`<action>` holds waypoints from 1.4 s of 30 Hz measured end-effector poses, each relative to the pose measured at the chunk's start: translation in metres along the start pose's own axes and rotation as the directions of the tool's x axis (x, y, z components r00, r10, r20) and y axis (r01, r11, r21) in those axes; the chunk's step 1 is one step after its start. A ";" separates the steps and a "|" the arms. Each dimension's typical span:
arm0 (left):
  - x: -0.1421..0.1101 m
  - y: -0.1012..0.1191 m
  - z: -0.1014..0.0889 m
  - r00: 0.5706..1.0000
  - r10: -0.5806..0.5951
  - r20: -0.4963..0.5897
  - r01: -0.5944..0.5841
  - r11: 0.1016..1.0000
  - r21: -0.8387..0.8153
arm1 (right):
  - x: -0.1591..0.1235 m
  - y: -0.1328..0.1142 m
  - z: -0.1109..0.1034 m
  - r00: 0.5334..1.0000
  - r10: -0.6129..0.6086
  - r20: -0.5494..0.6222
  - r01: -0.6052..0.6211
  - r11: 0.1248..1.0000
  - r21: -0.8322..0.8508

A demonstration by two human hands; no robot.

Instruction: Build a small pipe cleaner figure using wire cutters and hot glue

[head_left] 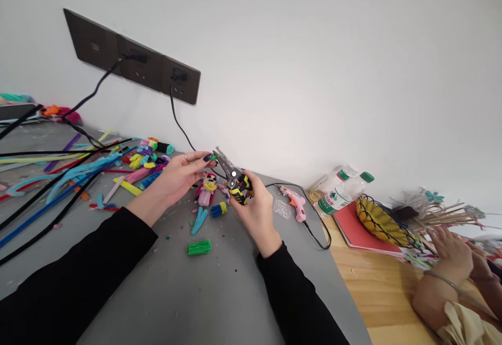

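My right hand (257, 210) is closed round the yellow-and-black handles of a pair of pliers (232, 174), whose metal jaws point up and to the left. My left hand (181, 175) pinches a small green piece (213, 157) between thumb and fingertips, right at the jaw tips. Below the hands, on the grey mat (188, 287), lies a small pipe-cleaner doll (206, 188) in pink and yellow. Near it are a blue-and-yellow roll (218, 209), a teal strip (199, 219) and a green bundle (199, 247).
Coloured pipe cleaners (58, 177) and black cables cover the mat's left side. A pink glue gun (295, 202) lies to the right with its cord. On the wooden table stand water bottles (338, 191), a red book (358, 230) and a wire basket (382, 222). Another person's hands (455, 256) work at far right.
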State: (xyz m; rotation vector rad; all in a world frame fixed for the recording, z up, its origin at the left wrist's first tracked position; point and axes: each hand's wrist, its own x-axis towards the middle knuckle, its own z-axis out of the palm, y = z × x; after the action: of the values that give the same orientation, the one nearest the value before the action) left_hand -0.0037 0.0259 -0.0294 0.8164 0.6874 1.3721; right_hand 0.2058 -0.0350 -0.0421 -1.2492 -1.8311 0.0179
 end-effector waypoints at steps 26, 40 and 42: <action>-0.005 -0.012 0.003 0.995 -0.096 0.023 0.097 0.994 -0.044 | 0.001 0.001 0.003 0.996 0.060 -0.064 -0.061 0.998 -0.012; -0.003 -0.011 0.000 0.998 -0.053 0.018 0.054 0.999 -0.009 | 0.000 0.001 0.002 0.998 0.032 -0.054 -0.035 0.998 -0.060; -0.003 -0.010 0.000 0.998 -0.053 0.017 0.053 0.999 -0.004 | 0.001 0.000 0.001 0.998 0.030 -0.051 -0.033 0.997 -0.075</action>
State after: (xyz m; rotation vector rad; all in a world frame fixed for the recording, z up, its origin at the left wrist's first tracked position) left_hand 0.0017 0.0232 -0.0384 0.8003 0.6884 1.3177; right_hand 0.2049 -0.0343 -0.0421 -1.3202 -1.7839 -0.0652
